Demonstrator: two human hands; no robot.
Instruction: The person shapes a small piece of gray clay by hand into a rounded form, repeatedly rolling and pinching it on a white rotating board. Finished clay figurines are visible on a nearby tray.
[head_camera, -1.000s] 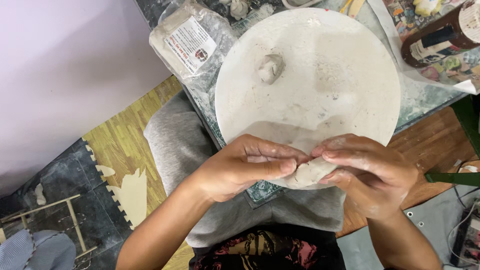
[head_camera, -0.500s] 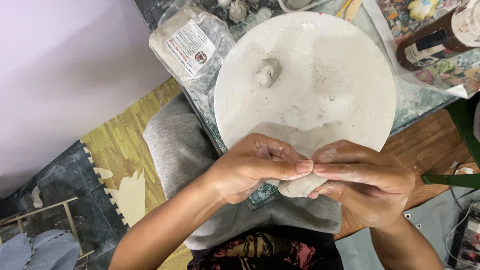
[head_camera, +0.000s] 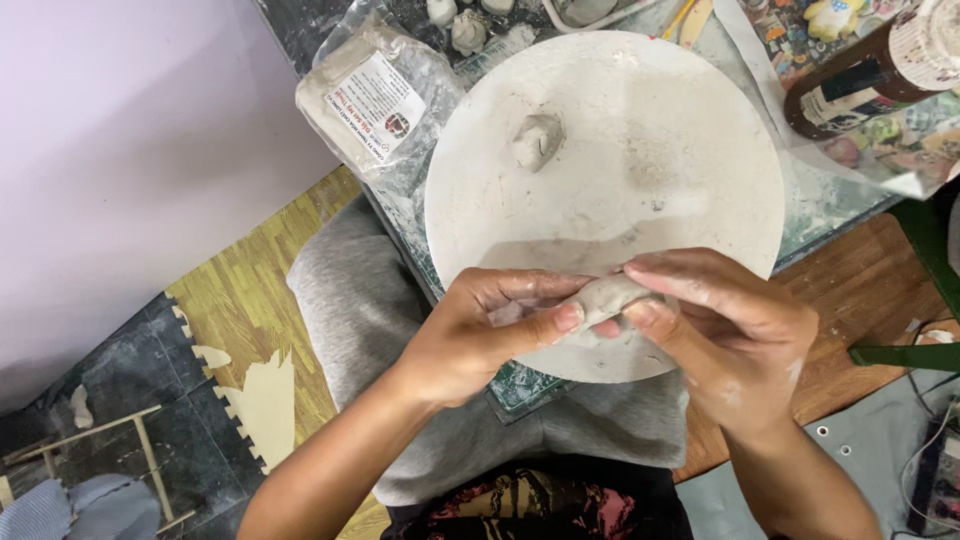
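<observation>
Both hands pinch one lump of grey clay just above the near edge of a round white board. My left hand grips its left end, thumb on top. Over the right end curls my right hand, fingers dusted with clay. A second, smaller clay lump lies on the board's far left part, apart from both hands.
A clear plastic bag of clay with a label lies left of the board. A dark brown bottle lies at the far right on painted paper. Small clay figures stand beyond the board. A wooden table edge shows at the right.
The hands have kept working the clay lump, which sits a little higher between the fingers. The view has shifted slightly; the board and the small lump stay in place.
</observation>
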